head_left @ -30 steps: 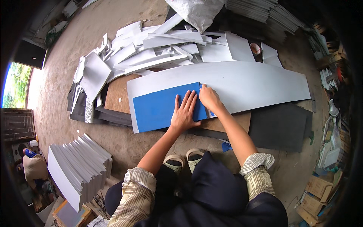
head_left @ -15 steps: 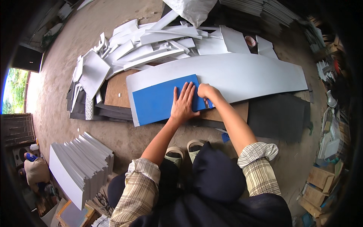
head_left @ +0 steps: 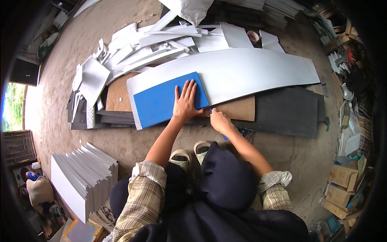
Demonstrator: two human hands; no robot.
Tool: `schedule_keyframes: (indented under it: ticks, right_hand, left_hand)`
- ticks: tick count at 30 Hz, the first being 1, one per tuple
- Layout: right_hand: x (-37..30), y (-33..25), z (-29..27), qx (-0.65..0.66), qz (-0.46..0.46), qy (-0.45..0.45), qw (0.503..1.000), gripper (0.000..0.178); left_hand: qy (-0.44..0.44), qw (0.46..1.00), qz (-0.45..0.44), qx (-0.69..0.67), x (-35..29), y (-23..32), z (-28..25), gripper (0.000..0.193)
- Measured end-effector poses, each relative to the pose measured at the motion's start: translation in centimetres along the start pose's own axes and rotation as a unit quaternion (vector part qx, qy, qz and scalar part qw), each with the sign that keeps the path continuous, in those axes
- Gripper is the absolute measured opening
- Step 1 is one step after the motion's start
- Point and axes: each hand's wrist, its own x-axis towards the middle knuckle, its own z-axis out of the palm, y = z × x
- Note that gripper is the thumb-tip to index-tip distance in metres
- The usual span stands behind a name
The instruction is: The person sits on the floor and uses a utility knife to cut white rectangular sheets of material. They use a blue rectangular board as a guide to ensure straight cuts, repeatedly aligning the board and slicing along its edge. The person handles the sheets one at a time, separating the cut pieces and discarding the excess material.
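Observation:
A flat blue rectangular board (head_left: 161, 105) lies on the left end of a long white foam sheet (head_left: 258, 68). My left hand (head_left: 186, 103) presses flat on the blue board's right part, fingers spread. Just beyond the board's near right corner, my right hand (head_left: 219, 121) is closed around a blue utility knife (head_left: 225, 137). Its blue end shows below the fist, and the blade is too small to make out. The fist is at the near edge of the white sheet.
White foam offcuts (head_left: 133, 52) are heaped behind the sheet, beside a roll of tape (head_left: 253, 37). Brown board (head_left: 238, 109) and black sheets (head_left: 286, 111) lie underneath. A stack of white sheets (head_left: 84, 177) stands at the left; cardboard boxes (head_left: 342, 177) are at the right.
My right hand has drawn the knife toward me, from the blue board's right edge to the sheet's near edge. My left hand stays pressed on the board. The whole view has shifted slightly.

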Motion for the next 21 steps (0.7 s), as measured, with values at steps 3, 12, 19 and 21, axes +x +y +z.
schedule_keyframes:
  ticks: [3, 12, 19, 21]
  right_hand:
    - [-0.3, 0.9, -0.8, 0.004, -0.086, 0.059, 0.995, 0.029]
    - [7.0, -0.2, -2.3, 0.247, -0.158, 0.263, 0.919, 0.024]
    - [8.1, -2.2, -0.9, 0.284, -0.124, 0.271, 0.911, 0.024]
    - [8.6, -2.6, -1.5, 0.325, -0.122, 0.266, 0.899, 0.024]
  left_hand:
    - [0.009, 1.000, 0.007, 0.008, -0.2, -1.5, -0.2, 0.100]
    - [0.153, 0.822, -0.544, 0.068, -5.8, -6.8, -2.2, 0.080]
    - [0.135, 0.826, -0.547, -0.010, -7.8, -10.7, -1.8, 0.080]
    - [0.148, 0.834, -0.530, -0.025, -7.5, -11.8, -1.9, 0.081]
